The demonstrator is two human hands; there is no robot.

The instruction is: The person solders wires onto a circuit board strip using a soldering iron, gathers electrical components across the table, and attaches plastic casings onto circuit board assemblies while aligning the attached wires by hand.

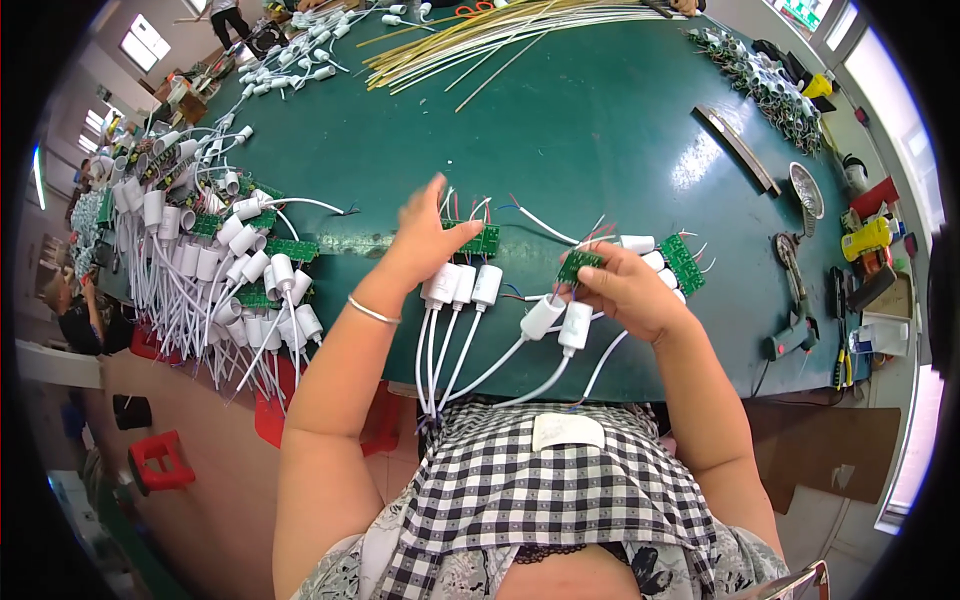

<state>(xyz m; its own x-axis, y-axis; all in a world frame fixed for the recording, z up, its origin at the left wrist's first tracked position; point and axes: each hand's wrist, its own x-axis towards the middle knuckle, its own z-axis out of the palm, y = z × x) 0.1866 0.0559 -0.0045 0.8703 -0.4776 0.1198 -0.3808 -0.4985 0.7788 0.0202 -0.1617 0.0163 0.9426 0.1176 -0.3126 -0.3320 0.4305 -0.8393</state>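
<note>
My left hand (428, 240) is raised, fingers partly blurred and apart, thumb over the edge of a green circuit board (482, 241). I cannot tell whether the thumb presses on it. Thin red and white wires rise from that board, and white cylindrical capacitors (487, 286) with white cables lie just below it. Between thumb and fingers, my right hand (635, 292) pinches a smaller piece of green circuit board (577, 266). Two white capacitors (575, 327) hang below that piece. Right of this hand lies another green board (682, 265) with capacitors beside it.
A large heap of white capacitors (205, 262) with cables and boards covers the green table's (400, 130) left side. Long thin rods (470, 45) lie at the far edge. On the right are a metal bar (738, 150), a metal bowl (806, 192) and a soldering tool (790, 335).
</note>
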